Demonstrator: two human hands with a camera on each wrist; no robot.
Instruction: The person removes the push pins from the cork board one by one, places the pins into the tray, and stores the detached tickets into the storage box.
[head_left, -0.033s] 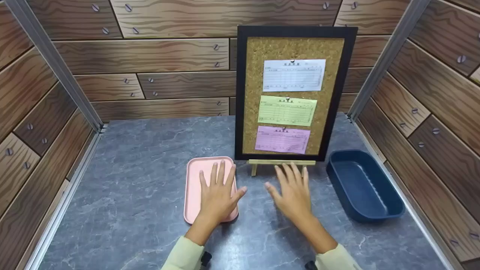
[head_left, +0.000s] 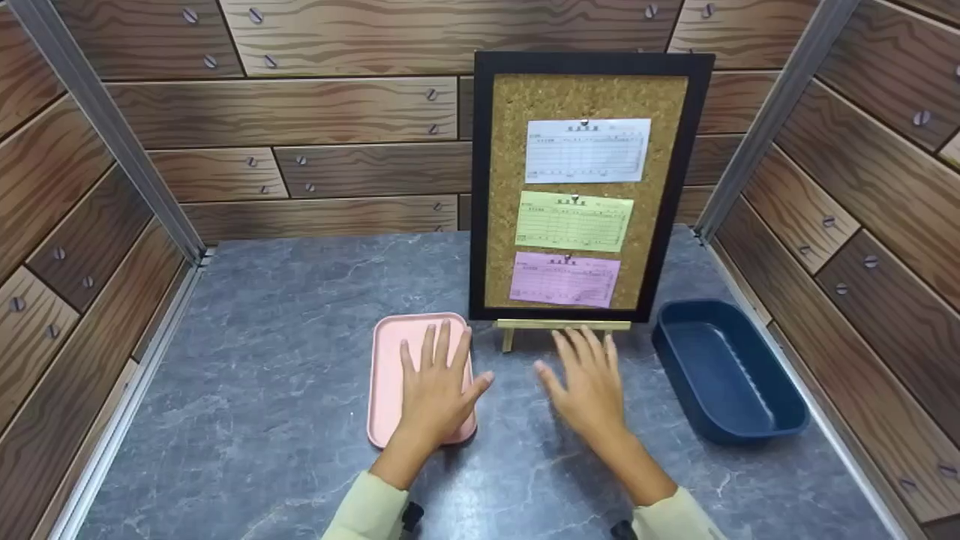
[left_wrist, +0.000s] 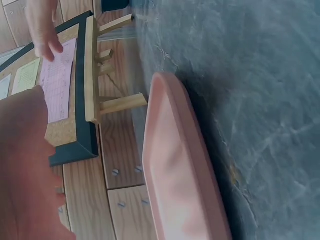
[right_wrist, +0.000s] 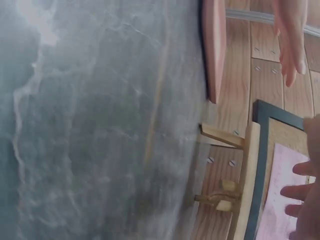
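My left hand hovers over a shallow pink tray, its fingers spread and holding nothing. In the left wrist view a gap shows between that hand and the tray. To its right, my right hand is held in the air with relaxed fingers, just in front of a small wooden easel. On the easel stands a black-framed cork board. A white slip, a green slip and a pink-purple slip are fixed to it one below another, each by a small metal fastener at its top edge.
A deep dark blue bin stands right of the board, close to the right wall. The grey marbled tabletop is bounded by wood-patterned walls at the back and both sides, with metal rails along the edges.
My right hand has shifted very slightly to the right. The left hand, tray, board and bin stay as they were.
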